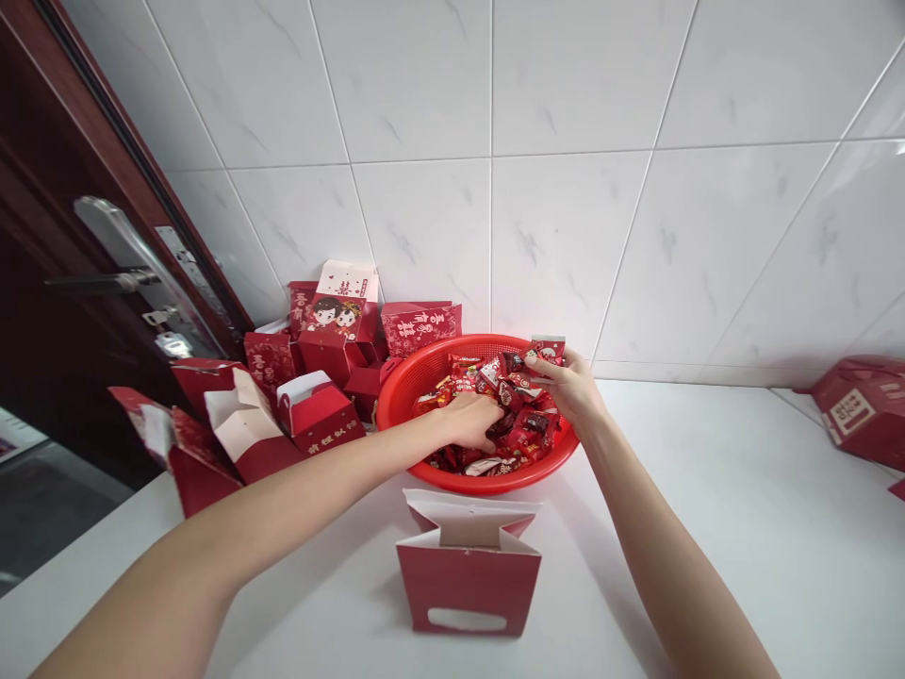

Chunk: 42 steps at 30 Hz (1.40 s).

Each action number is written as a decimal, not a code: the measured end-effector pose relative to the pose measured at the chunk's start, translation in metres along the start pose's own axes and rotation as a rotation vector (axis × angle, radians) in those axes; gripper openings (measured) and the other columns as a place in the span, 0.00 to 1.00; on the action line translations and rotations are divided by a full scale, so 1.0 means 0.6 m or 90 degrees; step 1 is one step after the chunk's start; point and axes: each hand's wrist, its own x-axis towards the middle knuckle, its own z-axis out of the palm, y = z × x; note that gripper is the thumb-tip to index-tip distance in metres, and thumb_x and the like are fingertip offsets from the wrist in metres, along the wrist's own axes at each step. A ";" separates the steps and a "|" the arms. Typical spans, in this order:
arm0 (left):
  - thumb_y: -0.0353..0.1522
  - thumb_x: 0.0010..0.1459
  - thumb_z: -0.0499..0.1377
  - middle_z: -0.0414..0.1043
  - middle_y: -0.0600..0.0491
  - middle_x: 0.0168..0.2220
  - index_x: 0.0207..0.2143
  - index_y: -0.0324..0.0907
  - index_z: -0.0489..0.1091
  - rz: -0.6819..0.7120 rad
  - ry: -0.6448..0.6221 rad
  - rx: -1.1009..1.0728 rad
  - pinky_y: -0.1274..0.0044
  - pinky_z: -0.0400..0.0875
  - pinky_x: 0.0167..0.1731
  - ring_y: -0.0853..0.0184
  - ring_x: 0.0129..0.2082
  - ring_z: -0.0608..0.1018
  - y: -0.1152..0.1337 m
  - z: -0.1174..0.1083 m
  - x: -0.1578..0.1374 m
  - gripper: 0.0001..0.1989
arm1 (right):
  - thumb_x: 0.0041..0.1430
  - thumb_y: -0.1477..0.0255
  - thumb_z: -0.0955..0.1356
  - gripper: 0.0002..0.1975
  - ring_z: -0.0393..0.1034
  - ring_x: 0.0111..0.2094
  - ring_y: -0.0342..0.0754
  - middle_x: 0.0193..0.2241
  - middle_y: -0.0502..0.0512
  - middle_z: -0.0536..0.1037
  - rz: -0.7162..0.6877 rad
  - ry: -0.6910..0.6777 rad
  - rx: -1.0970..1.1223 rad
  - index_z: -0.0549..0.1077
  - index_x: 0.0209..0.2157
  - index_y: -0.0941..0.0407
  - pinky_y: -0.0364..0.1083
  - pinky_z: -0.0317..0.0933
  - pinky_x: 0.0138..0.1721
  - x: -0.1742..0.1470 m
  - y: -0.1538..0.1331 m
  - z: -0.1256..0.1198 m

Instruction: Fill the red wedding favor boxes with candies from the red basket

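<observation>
A red plastic basket (pixel 487 484) full of wrapped candies (pixel 519 438) stands on the white table. My left hand (pixel 472 420) reaches down into the candies, fingers bent and their tips hidden among the wrappers. At the basket's right rim, my right hand (pixel 576 387) pinches a red candy packet (pixel 548 349) between thumb and fingers. In front of the basket, nearest me, a dark red paper box (pixel 470 585) stands upright with its top flaps open; its inside shows only in part.
Several red paper boxes (pixel 325 415), some with open flaps, crowd the left of the table (pixel 679 471). Another red box (pixel 863 410) sits at the far right. A tiled wall (pixel 566 236) rises behind; a dark door (pixel 85 311) with a metal handle is at left.
</observation>
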 end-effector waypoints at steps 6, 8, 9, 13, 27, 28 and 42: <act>0.47 0.50 0.67 0.79 0.43 0.39 0.35 0.41 0.77 0.011 0.008 -0.014 0.72 0.67 0.32 0.53 0.37 0.80 -0.003 -0.001 0.007 0.19 | 0.31 0.65 0.82 0.21 0.77 0.32 0.50 0.29 0.51 0.81 0.005 0.000 -0.002 0.77 0.29 0.54 0.52 0.75 0.41 0.000 0.000 -0.002; 0.48 0.49 0.67 0.80 0.43 0.38 0.34 0.41 0.76 0.007 -0.003 -0.019 0.73 0.68 0.32 0.53 0.37 0.80 -0.001 -0.007 0.007 0.19 | 0.32 0.65 0.82 0.20 0.77 0.33 0.50 0.29 0.51 0.80 0.004 0.005 -0.006 0.77 0.29 0.54 0.52 0.75 0.41 0.002 0.001 -0.003; 0.49 0.49 0.67 0.80 0.44 0.36 0.33 0.41 0.76 0.005 -0.015 -0.025 0.73 0.68 0.32 0.54 0.36 0.80 0.002 -0.011 0.008 0.21 | 0.32 0.65 0.82 0.20 0.77 0.33 0.50 0.29 0.51 0.80 0.003 0.008 -0.006 0.77 0.29 0.55 0.52 0.75 0.41 0.002 0.001 -0.003; 0.57 0.42 0.67 0.78 0.44 0.28 0.26 0.40 0.75 -0.031 -0.062 -0.058 0.71 0.68 0.31 0.53 0.30 0.80 0.019 -0.024 0.022 0.28 | 0.33 0.65 0.81 0.20 0.77 0.32 0.50 0.30 0.51 0.80 -0.003 0.014 -0.012 0.77 0.30 0.55 0.52 0.74 0.40 0.003 0.003 -0.004; 0.37 0.51 0.65 0.79 0.54 0.28 0.30 0.42 0.78 0.034 0.053 -0.366 0.77 0.66 0.30 0.64 0.29 0.77 -0.027 -0.016 0.039 0.07 | 0.34 0.66 0.81 0.18 0.77 0.32 0.50 0.29 0.51 0.81 -0.010 0.047 -0.004 0.77 0.30 0.54 0.50 0.73 0.38 0.001 0.000 -0.002; 0.38 0.51 0.66 0.79 0.53 0.30 0.32 0.42 0.79 0.040 0.039 -0.318 0.76 0.66 0.30 0.63 0.30 0.78 -0.015 -0.016 0.040 0.09 | 0.34 0.67 0.81 0.18 0.77 0.31 0.49 0.29 0.51 0.81 -0.008 0.053 0.005 0.77 0.29 0.55 0.50 0.73 0.37 0.001 0.000 -0.001; 0.35 0.46 0.66 0.81 0.53 0.32 0.36 0.44 0.80 0.013 -0.095 -0.259 0.76 0.68 0.34 0.60 0.34 0.80 -0.021 -0.023 0.034 0.12 | 0.33 0.67 0.80 0.19 0.77 0.31 0.48 0.29 0.51 0.81 0.001 0.050 0.030 0.77 0.30 0.57 0.47 0.73 0.35 -0.003 -0.004 0.002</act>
